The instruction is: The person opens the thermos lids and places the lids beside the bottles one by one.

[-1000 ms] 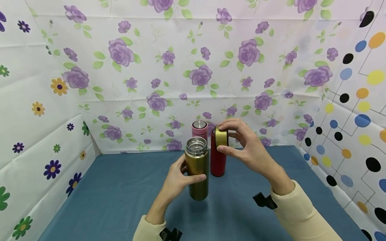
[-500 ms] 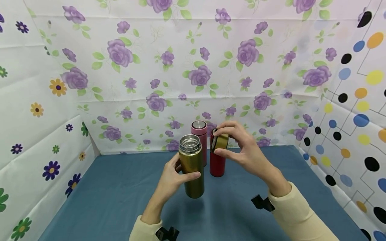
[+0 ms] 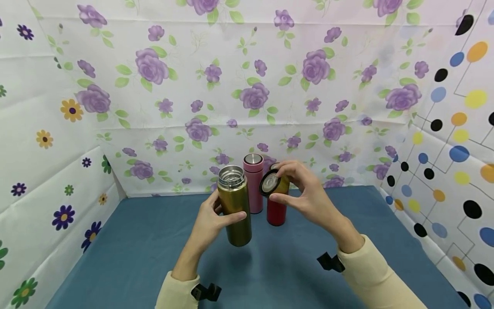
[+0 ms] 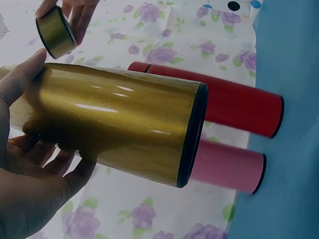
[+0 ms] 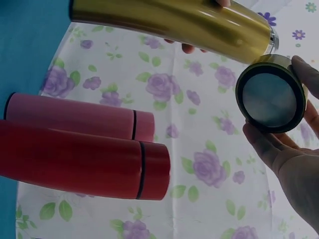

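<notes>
My left hand [image 3: 210,219] grips a gold thermos flask [image 3: 239,214] around its body, lifted off the table and tilted slightly to the left. Its steel mouth is uncovered. In my right hand [image 3: 308,193] the gold lid [image 3: 283,185] is pinched between thumb and fingers, turned so its pale inner side with a black ring faces left toward the flask. The lid's flat end [image 5: 270,99] faces the right wrist camera. Lid and flask are apart in the head view. Behind them stand a pink thermos [image 3: 254,189] and a red thermos [image 3: 276,212], whose upper part the lid and right hand partly hide.
A blue cloth [image 3: 162,240] covers the table. Floral sheets form the back wall [image 3: 224,98], a flower-print sheet hangs on the left [image 3: 27,171], and a dotted sheet [image 3: 444,171] on the right. Small black devices [image 3: 206,292] sit on both wrists.
The flask has risen a little and moved left in my left hand, tilting. My right hand has turned the lid from side-on to show its inner side, shifting slightly left and down.
</notes>
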{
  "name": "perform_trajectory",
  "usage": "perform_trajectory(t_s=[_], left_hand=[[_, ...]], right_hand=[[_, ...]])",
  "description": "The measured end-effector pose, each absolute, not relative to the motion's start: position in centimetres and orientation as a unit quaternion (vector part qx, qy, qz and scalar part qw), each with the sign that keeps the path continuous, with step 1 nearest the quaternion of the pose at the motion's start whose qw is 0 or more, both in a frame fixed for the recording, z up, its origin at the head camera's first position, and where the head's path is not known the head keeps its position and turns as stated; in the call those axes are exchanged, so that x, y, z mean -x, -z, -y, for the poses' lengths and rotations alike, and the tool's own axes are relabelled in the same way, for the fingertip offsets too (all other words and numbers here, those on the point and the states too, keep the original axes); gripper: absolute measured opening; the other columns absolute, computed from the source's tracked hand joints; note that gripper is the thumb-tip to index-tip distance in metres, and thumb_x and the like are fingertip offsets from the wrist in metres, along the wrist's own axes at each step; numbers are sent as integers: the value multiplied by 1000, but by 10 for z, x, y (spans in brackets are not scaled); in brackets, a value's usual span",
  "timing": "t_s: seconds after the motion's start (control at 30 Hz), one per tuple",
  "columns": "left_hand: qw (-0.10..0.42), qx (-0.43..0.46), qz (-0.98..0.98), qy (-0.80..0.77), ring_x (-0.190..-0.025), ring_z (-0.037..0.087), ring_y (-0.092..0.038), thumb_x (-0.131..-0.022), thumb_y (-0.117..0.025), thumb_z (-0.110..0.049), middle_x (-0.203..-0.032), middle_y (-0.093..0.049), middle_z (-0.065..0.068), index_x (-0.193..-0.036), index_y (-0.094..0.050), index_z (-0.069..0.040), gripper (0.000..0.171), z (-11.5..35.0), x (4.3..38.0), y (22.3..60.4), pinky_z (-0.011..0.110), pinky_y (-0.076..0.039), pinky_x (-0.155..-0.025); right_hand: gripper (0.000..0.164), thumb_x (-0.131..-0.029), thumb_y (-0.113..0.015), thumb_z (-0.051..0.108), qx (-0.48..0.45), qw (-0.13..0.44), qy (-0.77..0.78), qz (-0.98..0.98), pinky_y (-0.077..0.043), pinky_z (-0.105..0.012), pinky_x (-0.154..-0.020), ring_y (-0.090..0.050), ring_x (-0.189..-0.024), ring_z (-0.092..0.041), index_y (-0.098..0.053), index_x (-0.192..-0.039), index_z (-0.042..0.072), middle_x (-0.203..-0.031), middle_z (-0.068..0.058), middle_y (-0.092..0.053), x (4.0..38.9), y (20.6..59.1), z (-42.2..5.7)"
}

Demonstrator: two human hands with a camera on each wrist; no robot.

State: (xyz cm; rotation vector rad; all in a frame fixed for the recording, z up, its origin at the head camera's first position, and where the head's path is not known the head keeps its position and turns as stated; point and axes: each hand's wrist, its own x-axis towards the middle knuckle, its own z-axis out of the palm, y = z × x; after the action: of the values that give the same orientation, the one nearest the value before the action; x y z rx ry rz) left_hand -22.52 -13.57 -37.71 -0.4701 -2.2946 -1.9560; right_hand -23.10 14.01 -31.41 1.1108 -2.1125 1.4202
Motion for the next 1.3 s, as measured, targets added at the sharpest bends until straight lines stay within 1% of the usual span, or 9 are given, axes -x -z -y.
perform_trajectory(t_s=[0.07, 0.13, 0.3, 0.43, 0.57, 0.7, 0.8, 1.03, 1.3], left_hand=[[49, 150, 753, 638, -118, 30, -65, -84, -90, -24, -136, -64, 6, -147, -54, -25, 73, 140, 227, 376, 52, -54, -100], [55, 149, 755, 636, -119, 30, -65, -84, -90, -23, -136, -64, 7, -147, -54, -23, 72, 144, 228, 375, 53, -53, -101], [67, 147, 761, 628, -121, 29, -64, -85, -89, -21, -136, -63, 8, -147, -53, -21, 71, 156, 230, 371, 54, -52, -103], [72, 143, 764, 625, -123, 29, -63, -86, -88, -22, -138, -62, 8, -148, -52, -20, 71, 163, 232, 367, 55, -51, -105], [75, 136, 765, 625, -126, 30, -61, -87, -87, -22, -140, -61, 10, -150, -51, -18, 73, 169, 232, 365, 56, -49, -107], [79, 126, 765, 627, -129, 30, -59, -87, -88, -20, -140, -59, 11, -152, -49, -18, 75, 175, 232, 364, 56, -48, -108], [80, 116, 763, 631, -130, 31, -58, -87, -88, -20, -140, -59, 13, -152, -48, -17, 76, 178, 232, 364, 56, -47, -108], [75, 99, 763, 634, -133, 31, -56, -88, -87, -23, -143, -57, 13, -154, -46, -17, 78, 188, 233, 364, 57, -44, -111], [82, 84, 763, 636, -137, 31, -51, -89, -86, -24, -146, -53, 14, -158, -42, -17, 82, 202, 234, 362, 57, -41, -113]], right_hand=[[42, -87, -82, -3, -394, 173, -510, 744, -48, -28, -108, -57, -129, -24, -56, -119, 7, -140, -15, -54, 233, 316, -139], [41, -88, -81, -3, -395, 163, -516, 743, -49, -29, -108, -59, -129, -25, -54, -117, 7, -142, -16, -54, 235, 318, -138], [40, -89, -81, -1, -390, 144, -524, 744, -51, -28, -105, -61, -126, -23, -52, -115, 8, -144, -8, -55, 238, 323, -133], [40, -89, -81, -2, -383, 135, -534, 741, -50, -28, -106, -60, -127, -23, -51, -114, 6, -145, -7, -54, 240, 327, -131], [41, -88, -82, -2, -377, 145, -537, 740, -51, -31, -106, -61, -126, -24, -50, -113, 5, -143, -9, -54, 241, 332, -128], [40, -86, -85, 3, -364, 170, -525, 750, -52, -30, -99, -60, -125, -21, -53, -110, 9, -142, -9, -58, 243, 338, -124], [39, -86, -85, 4, -357, 167, -530, 751, -52, -29, -96, -60, -125, -19, -53, -109, 9, -143, -8, -59, 245, 343, -121], [37, -87, -83, 4, -346, 130, -571, 733, -54, -36, -102, -64, -123, -22, -53, -109, 7, -145, -12, -57, 249, 356, -108], [37, -86, -85, 5, -322, 130, -579, 738, -49, -37, -109, -63, -126, -21, -54, -106, 6, -142, -10, -60, 253, 370, -93]])
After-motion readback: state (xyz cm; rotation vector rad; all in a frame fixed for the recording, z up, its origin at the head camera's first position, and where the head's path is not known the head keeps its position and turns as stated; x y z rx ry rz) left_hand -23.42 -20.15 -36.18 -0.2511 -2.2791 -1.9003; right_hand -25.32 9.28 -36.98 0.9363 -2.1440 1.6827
